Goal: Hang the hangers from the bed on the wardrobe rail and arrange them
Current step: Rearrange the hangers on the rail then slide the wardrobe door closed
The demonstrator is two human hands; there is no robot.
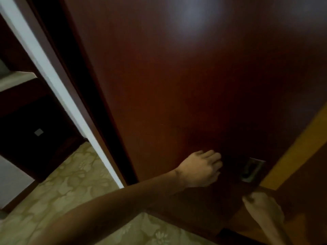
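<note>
Far left: dark wooden shelving with a pale ledge and a small grey square plate on its lower panel. Below it, the floor carries a glossy, pale green floral pattern. A white strip runs diagonally beside a dark frame edge.

Centre: a large, smooth, reddish-brown wardrobe door, polished enough to show a soft glare near the top. The left hand reaches across on a bare forearm, fingers curled against the door face; blur and shadow prevent telling whether it grips anything.

Right: a small rectangular metal recessed pull sits in the door, just beside the left hand's knuckles. A yellowish wooden band runs diagonally past it. The right hand is low at the edge, fingers curled in; what it holds, if anything, cannot be told.

No hangers, bed or rail are in view.
</note>
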